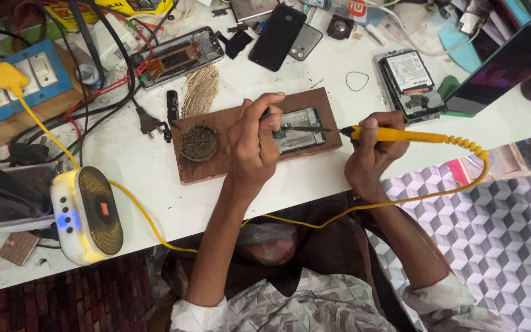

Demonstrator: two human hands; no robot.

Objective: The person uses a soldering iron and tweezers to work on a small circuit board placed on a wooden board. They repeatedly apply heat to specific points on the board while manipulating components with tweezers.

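the left hand (pixel 252 142) reaches forward over the near edge of the white tabletop (pixel 364 110), forearm running up from the body, wrist bent slightly so the knuckles face the camera. its fingers are curled shut around a thin dark tool (pixel 266 113), of which only a short stub shows above the thumb; what kind of tool it is cannot be told. the hand rests on the brown wooden board (pixel 314 101) and covers the left end of the opened phone frame (pixel 299 130) lying on that board.

the right hand (pixel 371 154) comes in from the right, wrist just past the table's near edge, fingers wrapped closed around the yellow handle of a soldering iron (pixel 401 135), thumb laid along the top. the iron lies nearly level, its dark metal tip pointing left and reaching the upper part of the phone frame beside the left hand's fingers. its coiled yellow cord (pixel 475 154) loops off the right end and drops down below the table edge.

on the board's left part sits a round tin of dark wire wool (pixel 199 142). toward the table's far edge lie a black phone (pixel 277 37) and another opened phone (pixel 408 80). near the left front corner stands a small white speaker (pixel 87 214).
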